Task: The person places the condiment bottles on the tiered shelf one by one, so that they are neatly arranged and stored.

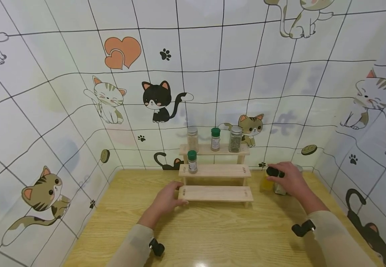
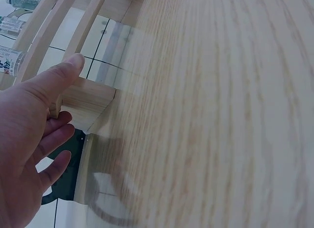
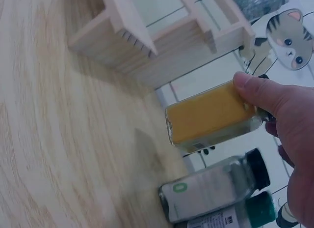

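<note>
A three-tier wooden spice rack (image 1: 215, 193) stands against the back wall. My left hand (image 1: 166, 198) holds the left end of its lowest shelf, thumb on top and fingers below, as the left wrist view shows. To the right of the rack, my right hand (image 1: 291, 180) grips a glass spice jar of yellow powder (image 3: 211, 115) near its black cap. The jar tilts in the right wrist view; whether its base touches the table I cannot tell. Close by stand a black-capped jar with a pale label (image 3: 211, 186) and a green-capped jar (image 3: 257, 210), partly hidden from the head view.
On the top tier are a silver-lidded jar (image 1: 193, 140), a green-capped jar (image 1: 215, 140) and a jar of green herbs (image 1: 235, 140). Another green-capped jar (image 1: 192, 163) sits at the middle tier's left. Cat-patterned walls (image 1: 199, 89) enclose the wooden table (image 1: 213, 233).
</note>
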`<state>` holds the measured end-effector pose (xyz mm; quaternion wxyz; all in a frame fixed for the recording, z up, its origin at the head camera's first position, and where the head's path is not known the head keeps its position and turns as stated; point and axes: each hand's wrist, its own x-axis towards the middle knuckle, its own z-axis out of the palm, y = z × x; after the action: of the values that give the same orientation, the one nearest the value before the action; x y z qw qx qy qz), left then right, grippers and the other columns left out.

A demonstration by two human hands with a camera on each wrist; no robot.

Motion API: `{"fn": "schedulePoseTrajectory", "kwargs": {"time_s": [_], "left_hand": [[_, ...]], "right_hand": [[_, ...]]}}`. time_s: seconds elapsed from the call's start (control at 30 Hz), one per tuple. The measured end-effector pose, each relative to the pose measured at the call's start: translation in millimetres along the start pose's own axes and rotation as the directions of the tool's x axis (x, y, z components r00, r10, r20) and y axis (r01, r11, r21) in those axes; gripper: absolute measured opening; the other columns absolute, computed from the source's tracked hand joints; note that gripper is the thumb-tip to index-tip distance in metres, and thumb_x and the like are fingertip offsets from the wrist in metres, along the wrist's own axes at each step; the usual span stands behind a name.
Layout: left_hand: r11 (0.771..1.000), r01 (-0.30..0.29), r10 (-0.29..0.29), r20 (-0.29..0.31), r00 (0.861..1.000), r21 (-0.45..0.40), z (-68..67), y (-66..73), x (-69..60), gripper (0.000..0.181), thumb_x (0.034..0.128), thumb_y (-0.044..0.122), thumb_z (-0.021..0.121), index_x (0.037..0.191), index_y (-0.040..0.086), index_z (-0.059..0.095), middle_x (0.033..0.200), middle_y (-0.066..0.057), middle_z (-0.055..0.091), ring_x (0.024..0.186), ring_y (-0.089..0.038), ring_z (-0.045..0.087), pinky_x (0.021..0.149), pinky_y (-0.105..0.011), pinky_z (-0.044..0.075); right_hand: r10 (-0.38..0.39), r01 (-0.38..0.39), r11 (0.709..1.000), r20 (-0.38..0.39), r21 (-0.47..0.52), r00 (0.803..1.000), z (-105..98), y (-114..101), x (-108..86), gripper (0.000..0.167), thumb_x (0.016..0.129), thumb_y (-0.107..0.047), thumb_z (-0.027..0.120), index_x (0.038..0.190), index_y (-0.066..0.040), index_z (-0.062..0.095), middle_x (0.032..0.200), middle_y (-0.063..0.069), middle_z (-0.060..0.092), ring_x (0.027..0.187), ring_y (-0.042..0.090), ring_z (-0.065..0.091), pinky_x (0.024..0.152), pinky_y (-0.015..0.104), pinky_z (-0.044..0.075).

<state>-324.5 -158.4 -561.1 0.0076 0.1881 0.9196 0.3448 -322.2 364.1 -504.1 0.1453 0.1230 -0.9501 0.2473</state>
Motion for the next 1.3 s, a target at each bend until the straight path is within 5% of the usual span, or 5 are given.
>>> {"fn": "schedulePoseTrajectory", "kwargs": {"time_s": [0.33,0.57,0.7,1.0,1.3], "left_hand": [[1.000,0.010,-0.010,0.001,1.000,0.002,0.3,1.8,-0.5,0.075,0.0910,0.041,0.094,0.151,0.010,0.060,0.150,-0.009,0.063,0.136,-0.034,0.063,0.112,-0.057,0.053],[1.000,0.006,-0.006,-0.003,1.000,0.012,0.5,0.7,0.4,0.075,0.0913,0.040,0.094,0.151,0.009,0.060,0.150,-0.010,0.063,0.136,-0.035,0.062,0.112,-0.057,0.052],[1.000,0.000,0.001,-0.006,1.000,0.026,0.8,-0.9,1.2,0.075,0.0912,0.040,0.094,0.151,0.009,0.060,0.150,-0.010,0.063,0.136,-0.034,0.063,0.112,-0.057,0.052],[1.000,-0.005,0.005,0.000,1.000,0.024,0.6,-2.3,0.9,0.074,0.0915,0.040,0.094,0.151,0.010,0.061,0.149,-0.009,0.063,0.134,-0.033,0.064,0.112,-0.056,0.053],[0.999,-0.004,0.004,0.005,1.000,0.034,0.8,-3.4,1.9,0.076,0.0915,0.041,0.094,0.151,0.009,0.060,0.150,-0.010,0.063,0.137,-0.033,0.062,0.114,-0.056,0.052]], "right_hand": [[0.034,-0.028,0.981,-0.029,0.192,0.999,-12,-24,-11.4,0.064,0.103,-0.031,0.082,0.158,-0.006,0.060,0.146,0.024,0.062,0.127,0.050,0.064,0.101,0.069,0.055],[0.053,-0.028,0.950,-0.074,0.311,0.996,-14,-41,-15.6,0.061,0.106,-0.026,0.080,0.160,-0.009,0.058,0.142,0.020,0.061,0.122,0.047,0.069,0.089,0.017,0.058],[0.107,-0.064,0.924,-0.093,0.377,0.990,-15,-56,-16.2,0.063,0.104,-0.029,0.082,0.159,-0.009,0.059,0.142,0.023,0.065,0.118,0.047,0.072,0.081,0.011,0.054],[0.163,-0.089,0.866,-0.109,0.492,0.981,-12,-88,-10.0,0.063,0.100,-0.028,0.087,0.155,-0.010,0.063,0.140,0.022,0.069,0.111,0.002,0.068,0.084,0.013,0.056],[0.140,-0.072,0.841,-0.087,0.536,0.986,-1,-112,4.3,0.056,0.100,-0.030,0.087,0.149,-0.010,0.069,0.132,0.016,0.074,0.129,0.038,0.069,0.088,0.015,0.055]]}}
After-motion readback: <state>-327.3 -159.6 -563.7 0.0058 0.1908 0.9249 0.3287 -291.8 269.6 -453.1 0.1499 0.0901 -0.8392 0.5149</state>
